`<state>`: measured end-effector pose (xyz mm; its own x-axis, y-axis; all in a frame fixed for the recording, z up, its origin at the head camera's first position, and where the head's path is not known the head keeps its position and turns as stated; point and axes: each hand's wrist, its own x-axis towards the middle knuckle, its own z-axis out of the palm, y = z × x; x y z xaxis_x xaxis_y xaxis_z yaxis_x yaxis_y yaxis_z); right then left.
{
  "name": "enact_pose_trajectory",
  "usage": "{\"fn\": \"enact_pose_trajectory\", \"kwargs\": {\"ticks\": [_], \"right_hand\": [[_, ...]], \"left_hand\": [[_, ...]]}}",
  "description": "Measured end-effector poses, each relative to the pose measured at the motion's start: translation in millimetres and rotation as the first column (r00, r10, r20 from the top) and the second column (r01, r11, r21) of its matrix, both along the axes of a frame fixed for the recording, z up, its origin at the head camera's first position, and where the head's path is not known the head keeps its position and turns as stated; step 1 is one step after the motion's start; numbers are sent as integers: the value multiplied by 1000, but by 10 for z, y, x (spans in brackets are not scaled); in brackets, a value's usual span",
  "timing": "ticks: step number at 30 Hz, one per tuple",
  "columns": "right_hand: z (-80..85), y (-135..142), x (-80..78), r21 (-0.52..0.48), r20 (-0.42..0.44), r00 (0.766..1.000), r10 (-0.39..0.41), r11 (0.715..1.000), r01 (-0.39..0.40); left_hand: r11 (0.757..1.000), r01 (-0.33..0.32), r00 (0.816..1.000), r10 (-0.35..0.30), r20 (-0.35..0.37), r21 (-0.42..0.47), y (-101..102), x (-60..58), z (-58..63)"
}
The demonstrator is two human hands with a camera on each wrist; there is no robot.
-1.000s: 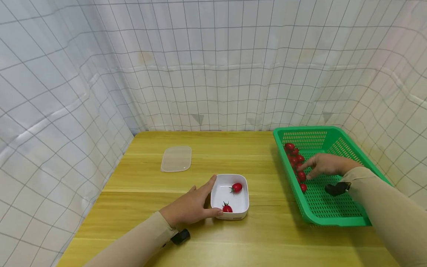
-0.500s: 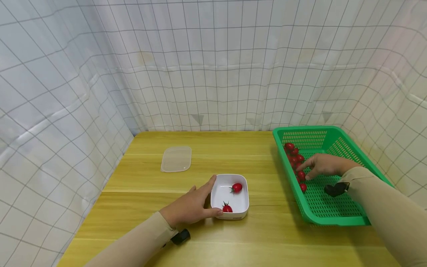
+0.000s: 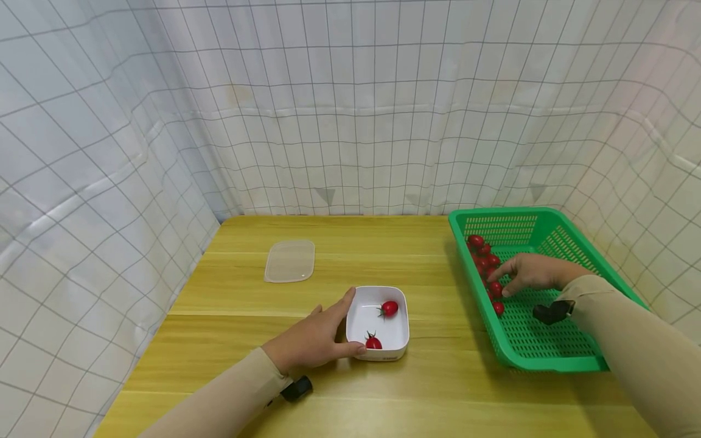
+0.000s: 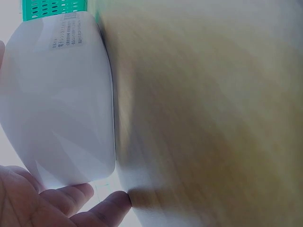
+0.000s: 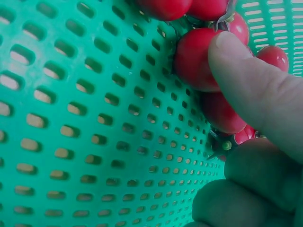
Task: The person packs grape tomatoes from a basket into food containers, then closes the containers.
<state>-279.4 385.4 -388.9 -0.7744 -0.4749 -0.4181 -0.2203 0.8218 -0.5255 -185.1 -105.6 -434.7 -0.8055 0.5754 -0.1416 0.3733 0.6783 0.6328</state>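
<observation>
My left hand [image 3: 314, 342] holds a small white square container [image 3: 364, 319] by its left side, thumb at the front rim and index finger at the back corner. Inside lie two cherry tomatoes [image 3: 389, 309] with green stems. The left wrist view gives the container's printed outer wall [image 4: 61, 104] with fingertips against it. Over at the right, my right hand [image 3: 532, 271] reaches into a green basket [image 3: 547, 331], thumb and index finger about a cherry tomato [image 3: 495, 289]. In the right wrist view the thumb presses that tomato [image 5: 194, 59]; the index fingertip is hidden.
Several more cherry tomatoes [image 3: 481, 263] lie along the basket's left wall. A translucent lid [image 3: 290, 261] lies flat on the wooden table [image 3: 383, 246], behind and left of the container. Grid-patterned curtains [image 3: 350, 121] enclose the table at the back and sides.
Almost nothing differs. My right thumb and index finger shift very slightly around the tomato in the basket, while my left hand and the container stay put.
</observation>
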Motion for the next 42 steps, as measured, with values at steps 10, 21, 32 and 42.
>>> {"fn": "enact_pose_trajectory", "kwargs": {"ticks": [10, 21, 32, 42], "right_hand": [[-19, 26, -13, 11, -24, 1000, 4, 1000, -4], [-4, 15, -3, 20, -18, 1000, -5, 1000, 5], [-35, 8, -19, 0, 18, 999, -43, 999, 43], [-19, 15, -3, 12, -1, 1000, -10, 1000, 10]], "left_hand": [[1000, 0, 1000, 0, 1, 9, 2, 5, 3], [1000, -4, 1000, 4, -1, 7, 0, -1, -11], [1000, -3, 1000, 3, -4, 12, -5, -17, -30], [1000, -2, 1000, 2, 0, 18, -3, -9, -21]]}}
